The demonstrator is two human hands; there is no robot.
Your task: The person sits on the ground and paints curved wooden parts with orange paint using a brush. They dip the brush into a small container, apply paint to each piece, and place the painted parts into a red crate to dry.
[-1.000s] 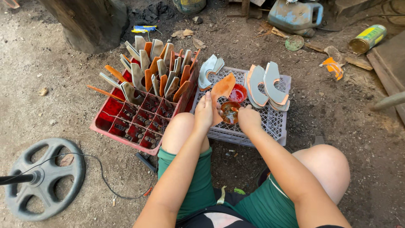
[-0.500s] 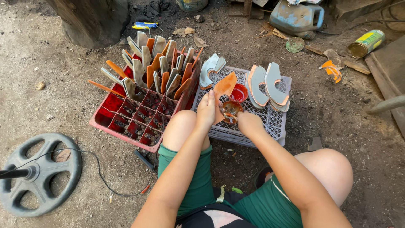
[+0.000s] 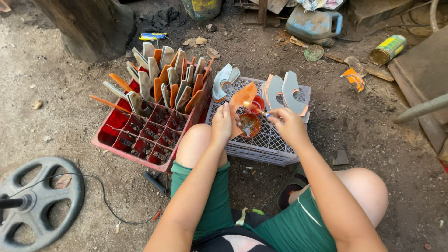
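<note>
Dirt ground (image 3: 65, 140) is all around, w/ small stones and bits on it. Closest to the camera are the person's knees and green shorts, and a round metal wheel (image 3: 35, 200) lies on the dirt at the left. Both arms reach out over a white plastic crate (image 3: 275, 144) turned upside down. Left hand (image 3: 223, 123) is closed around an orange curved piece (image 3: 242, 98), holding it up on edge. Right hand (image 3: 284, 122) pinches a thin brush (image 3: 256, 109); its tip sits by the orange piece. Right between the hands is a small pot of orange paint (image 3: 249, 125) on the crate top, and a red cup (image 3: 256, 101) is just behind it. Paint pot is very close to both wrists, so a bump could tip it & the paint would run down thru the holes in the crate. Wet orange piece could slip from the fingers and drop in the dirt, and dust would stick to it. More grey and orange pieces (image 3: 285, 92) lean at the far edge of the crate; a knock could push them off. Left of that, a red crate (image 3: 149, 130) holds many pieces standing up. Farther back are a blue jug (image 3: 315, 24) and a tin can (image 3: 387, 49).
</note>
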